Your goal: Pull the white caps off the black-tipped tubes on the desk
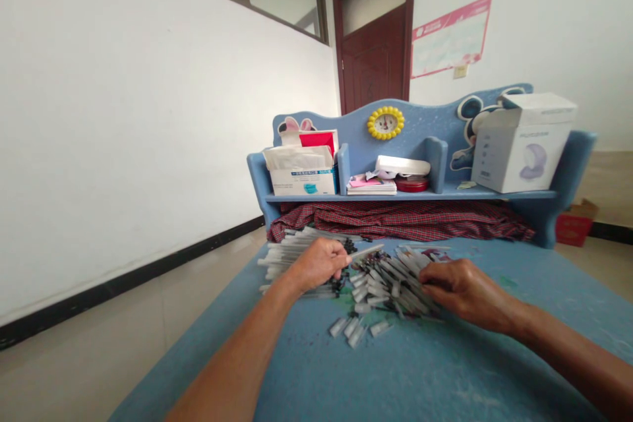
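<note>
My left hand (319, 262) is closed round a thin clear plastic tube (366, 251), whose tip sticks out to the right. It hovers over a stack of long clear tubes (287, 256) lying at the left. My right hand (457, 287) rests with fingers curled on a loose heap of short clear caps and tubes (386, 280); whether it holds one is hidden. Small black pieces (352, 245) lie scattered between the two piles. A few caps (353, 330) lie apart, nearer to me.
All of this lies on a blue table (420, 369). At its far end stands a blue shelf (410, 194) with a mask box (301, 178), papers, a white box (521, 142) and a yellow clock (385, 122). A red checked cloth (400, 221) lies under it.
</note>
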Demonstrator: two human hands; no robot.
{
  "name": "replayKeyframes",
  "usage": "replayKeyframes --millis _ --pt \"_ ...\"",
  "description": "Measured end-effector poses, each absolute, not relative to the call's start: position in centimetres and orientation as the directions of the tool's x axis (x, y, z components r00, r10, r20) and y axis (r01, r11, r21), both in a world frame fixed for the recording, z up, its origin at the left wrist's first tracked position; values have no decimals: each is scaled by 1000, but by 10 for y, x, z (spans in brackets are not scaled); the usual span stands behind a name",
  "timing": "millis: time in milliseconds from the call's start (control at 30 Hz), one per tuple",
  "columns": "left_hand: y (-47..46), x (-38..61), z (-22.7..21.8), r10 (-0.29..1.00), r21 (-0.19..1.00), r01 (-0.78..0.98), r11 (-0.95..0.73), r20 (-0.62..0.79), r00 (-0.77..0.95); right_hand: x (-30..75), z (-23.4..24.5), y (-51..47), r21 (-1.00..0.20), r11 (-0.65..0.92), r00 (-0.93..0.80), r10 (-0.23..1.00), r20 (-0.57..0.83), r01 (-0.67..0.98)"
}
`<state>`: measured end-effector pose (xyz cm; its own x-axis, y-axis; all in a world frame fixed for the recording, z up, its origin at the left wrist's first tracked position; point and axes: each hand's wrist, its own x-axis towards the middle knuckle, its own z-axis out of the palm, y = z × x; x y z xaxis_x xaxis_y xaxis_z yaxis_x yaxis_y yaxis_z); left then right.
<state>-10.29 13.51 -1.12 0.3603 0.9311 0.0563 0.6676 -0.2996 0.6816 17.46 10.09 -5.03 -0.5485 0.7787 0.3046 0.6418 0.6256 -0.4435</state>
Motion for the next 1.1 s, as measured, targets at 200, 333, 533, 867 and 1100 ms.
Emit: replayKeyframes --millis 200,333,533,867,1100 --pt "134 -98 -15 922 680 666 -308 40 386 179 -53 107 -395 562 -468 826 313 727" --pt "133 -93 -16 921 675 670 -308 36 387 175 -59 112 -323 493 -389 858 336 808" --pt "129 -87 -16 914 660 680 -320 26 405 164 -67 122 -324 463 -300 845 443 825" --pt "129 -84 -27 865 680 646 -346 -36 500 171 -56 113 -442 492 -289 845 450 751" --pt "112 -70 -22 797 744 561 -363 -63 600 160 -46 96 -194 701 -617 703 355 687"
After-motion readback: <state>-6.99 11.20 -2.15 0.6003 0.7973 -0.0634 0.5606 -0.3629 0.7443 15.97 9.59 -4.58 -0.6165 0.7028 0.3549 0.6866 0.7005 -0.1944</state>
